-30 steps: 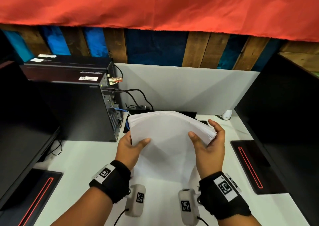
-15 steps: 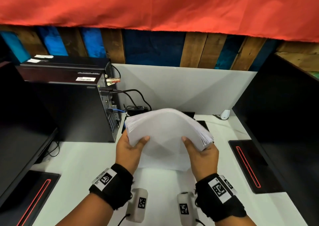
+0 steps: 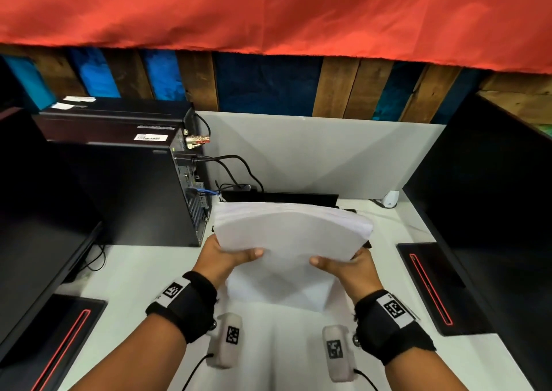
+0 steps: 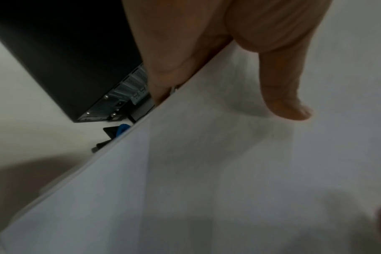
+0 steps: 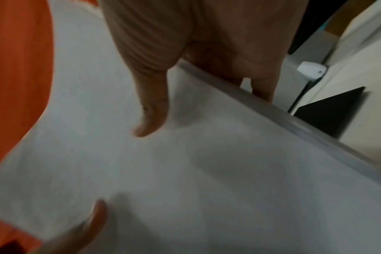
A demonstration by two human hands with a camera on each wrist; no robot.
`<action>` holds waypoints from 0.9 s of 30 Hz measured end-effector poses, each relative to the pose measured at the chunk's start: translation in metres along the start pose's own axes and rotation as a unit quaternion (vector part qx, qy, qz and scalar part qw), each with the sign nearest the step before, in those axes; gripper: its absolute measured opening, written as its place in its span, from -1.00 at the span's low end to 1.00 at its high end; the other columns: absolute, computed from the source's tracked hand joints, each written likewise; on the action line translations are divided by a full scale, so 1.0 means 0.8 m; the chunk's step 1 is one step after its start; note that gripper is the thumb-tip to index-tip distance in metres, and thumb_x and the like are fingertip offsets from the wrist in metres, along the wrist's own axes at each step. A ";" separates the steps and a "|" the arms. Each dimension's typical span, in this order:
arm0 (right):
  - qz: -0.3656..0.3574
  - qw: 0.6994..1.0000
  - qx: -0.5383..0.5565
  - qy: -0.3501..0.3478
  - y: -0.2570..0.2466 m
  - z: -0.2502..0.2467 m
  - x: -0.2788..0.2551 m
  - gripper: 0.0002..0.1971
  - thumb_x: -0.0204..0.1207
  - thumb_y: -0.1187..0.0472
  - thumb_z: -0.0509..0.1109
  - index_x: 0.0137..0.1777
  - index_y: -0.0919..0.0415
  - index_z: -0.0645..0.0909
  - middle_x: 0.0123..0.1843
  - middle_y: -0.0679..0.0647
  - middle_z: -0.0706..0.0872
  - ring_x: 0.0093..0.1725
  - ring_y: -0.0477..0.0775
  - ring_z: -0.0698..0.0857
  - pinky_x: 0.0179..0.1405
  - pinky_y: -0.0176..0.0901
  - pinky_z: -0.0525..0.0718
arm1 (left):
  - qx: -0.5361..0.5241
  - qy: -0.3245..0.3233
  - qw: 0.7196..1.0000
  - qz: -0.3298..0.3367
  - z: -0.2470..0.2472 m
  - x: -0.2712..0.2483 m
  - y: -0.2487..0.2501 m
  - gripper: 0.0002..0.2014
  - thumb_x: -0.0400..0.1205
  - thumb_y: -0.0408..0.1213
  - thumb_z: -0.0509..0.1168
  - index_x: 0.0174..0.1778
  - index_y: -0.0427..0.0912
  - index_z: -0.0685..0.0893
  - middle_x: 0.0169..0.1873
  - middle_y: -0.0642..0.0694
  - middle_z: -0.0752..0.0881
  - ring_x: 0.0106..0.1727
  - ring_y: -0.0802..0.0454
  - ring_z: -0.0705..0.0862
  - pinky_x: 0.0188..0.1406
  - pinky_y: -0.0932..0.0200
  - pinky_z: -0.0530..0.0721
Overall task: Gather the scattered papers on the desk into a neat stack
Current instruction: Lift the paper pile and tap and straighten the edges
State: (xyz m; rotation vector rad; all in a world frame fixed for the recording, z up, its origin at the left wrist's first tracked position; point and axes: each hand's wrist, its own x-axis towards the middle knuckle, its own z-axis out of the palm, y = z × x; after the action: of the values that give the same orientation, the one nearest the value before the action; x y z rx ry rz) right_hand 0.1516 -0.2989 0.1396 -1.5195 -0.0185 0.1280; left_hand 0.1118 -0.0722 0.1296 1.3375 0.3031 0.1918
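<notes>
A thick stack of white papers (image 3: 286,232) is held above the white desk (image 3: 143,274), bowed upward in the middle. My left hand (image 3: 230,259) grips its left side, thumb on top and fingers underneath. My right hand (image 3: 343,266) grips the right side the same way. In the left wrist view the stack of papers (image 4: 207,171) fills the frame with the left thumb (image 4: 289,106) pressed on it. In the right wrist view the right thumb (image 5: 150,120) lies on the top sheet of the stack of papers (image 5: 185,171), and the stack's edge shows as a grey band.
A black computer tower (image 3: 125,181) with cables stands at the left, close to the stack. Dark monitors (image 3: 493,211) flank both sides, with black stands (image 3: 430,286) on the desk. A white partition (image 3: 313,151) closes the back. A small white object (image 3: 390,198) sits at the back right.
The stack has tipped from steeply tilted toward me to lying flatter. My right fingers have closed in under its right edge, and both hands have drawn slightly nearer.
</notes>
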 end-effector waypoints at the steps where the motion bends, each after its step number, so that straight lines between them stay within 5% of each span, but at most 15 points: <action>1: -0.008 1.000 -0.003 0.014 -0.001 0.004 -0.001 -0.57 0.18 0.58 0.60 -0.10 0.07 0.69 -0.25 -0.20 0.84 -0.21 -0.24 0.80 -0.19 -0.35 0.77 | -0.003 0.009 1.000 0.004 0.004 -0.001 0.000 -0.56 0.31 -0.63 0.52 -0.03 -0.06 0.72 -0.14 0.01 0.85 -0.08 0.10 0.81 -0.12 0.26 0.77; 4: -0.052 0.997 0.037 0.045 -0.009 0.018 -0.003 -0.63 0.29 0.56 0.55 -0.13 0.05 0.68 -0.32 -0.25 0.82 -0.31 -0.30 0.78 -0.33 -0.49 0.67 | -0.011 0.066 0.997 0.040 0.019 -0.002 0.007 -0.68 0.39 -0.55 0.50 -0.08 -0.05 0.73 -0.21 0.07 0.85 -0.15 0.15 0.81 -0.14 0.23 0.77; 9: -0.134 0.989 -0.002 0.066 -0.017 0.037 -0.017 -0.64 0.51 0.29 0.44 0.28 0.00 0.58 0.14 -0.23 0.75 0.17 -0.29 0.70 0.20 -0.37 0.63 | 0.005 0.105 0.990 0.099 0.032 -0.013 0.021 -0.69 0.48 -0.44 0.46 0.14 -0.18 0.71 -0.06 0.02 0.83 -0.04 0.12 0.80 -0.03 0.22 0.78; 12: -0.195 0.974 -0.031 0.108 -0.015 0.044 -0.024 -0.47 0.56 0.33 0.38 0.39 -0.19 0.34 0.22 -0.32 0.60 0.23 -0.38 0.60 0.17 -0.54 0.54 | 0.003 0.103 0.990 0.099 0.033 -0.019 0.022 -0.61 0.45 -0.43 0.49 0.21 -0.16 0.69 -0.01 -0.02 0.83 0.01 0.07 0.80 -0.05 0.23 0.78; 15: -0.293 0.936 -0.098 0.172 -0.015 0.044 -0.026 -0.28 0.55 0.39 0.36 0.46 -0.36 0.20 0.41 0.06 0.46 0.45 -0.07 0.47 0.43 -0.32 0.44 | -0.004 0.104 0.988 0.118 0.033 -0.019 0.027 -0.55 0.40 -0.40 0.54 0.21 -0.16 0.65 0.02 -0.04 0.81 0.03 0.10 0.79 -0.09 0.28 0.75; 17: -0.357 0.898 -0.173 0.190 -0.014 0.041 -0.026 -0.32 0.54 0.43 0.35 0.49 -0.24 0.28 0.46 0.23 0.33 0.50 -0.01 0.38 0.49 -0.31 0.36 | -0.003 0.107 0.984 0.144 0.035 -0.019 0.033 -0.53 0.37 -0.28 0.58 0.16 -0.15 0.60 0.00 -0.02 0.77 -0.02 0.17 0.77 -0.14 0.34 0.72; 22: -0.333 0.906 -0.216 0.148 -0.005 0.038 -0.023 -0.50 0.56 0.30 0.38 0.44 -0.13 0.46 0.47 0.12 0.26 0.47 -0.10 0.36 0.36 -0.58 0.34 | -0.040 0.130 0.977 0.161 0.040 -0.017 0.048 -0.64 0.40 0.12 0.38 -0.05 -0.05 0.61 -0.16 -0.01 0.69 -0.12 0.07 0.68 -0.09 0.09 0.69; 27: -0.325 0.909 -0.212 0.155 -0.003 0.033 -0.020 -0.50 0.52 0.22 0.39 0.44 -0.11 0.43 0.47 0.08 0.26 0.48 -0.17 0.33 0.35 -0.63 0.28 | -0.056 0.154 0.974 0.156 0.041 -0.009 0.053 -0.78 0.53 -0.08 0.24 -0.05 -0.12 0.64 -0.14 0.01 0.66 0.00 0.02 0.62 0.15 -0.06 0.55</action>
State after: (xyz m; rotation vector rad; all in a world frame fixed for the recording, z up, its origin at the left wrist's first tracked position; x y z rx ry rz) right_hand 0.1338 -0.2743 0.1444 -1.8718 -0.3145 -0.6928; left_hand 0.1168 -0.0952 0.1786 1.2375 0.3366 0.6758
